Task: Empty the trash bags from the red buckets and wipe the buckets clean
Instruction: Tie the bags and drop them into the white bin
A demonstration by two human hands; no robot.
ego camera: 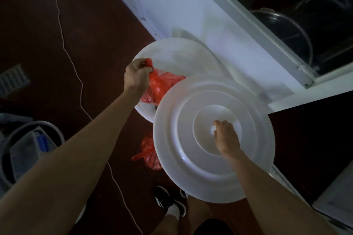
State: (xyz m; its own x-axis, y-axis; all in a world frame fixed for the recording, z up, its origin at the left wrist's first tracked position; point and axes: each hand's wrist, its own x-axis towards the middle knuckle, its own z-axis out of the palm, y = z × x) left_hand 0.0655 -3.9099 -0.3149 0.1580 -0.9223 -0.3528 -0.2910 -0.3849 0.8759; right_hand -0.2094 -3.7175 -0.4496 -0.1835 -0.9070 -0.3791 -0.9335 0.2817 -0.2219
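Note:
My left hand grips the knotted top of a red plastic trash bag and holds it over the open mouth of a large white bin. My right hand grips the central knob of the bin's round white lid, held lifted and shifted toward me, covering the bin's near side. A second red trash bag lies on the dark floor below the lid's left edge. No red bucket is in view.
A white cabinet side stands behind the bin, with a dark shelf holding clear containers at upper right. A thin white cord runs across the dark floor. A grey basin sits at left. My shoe is below.

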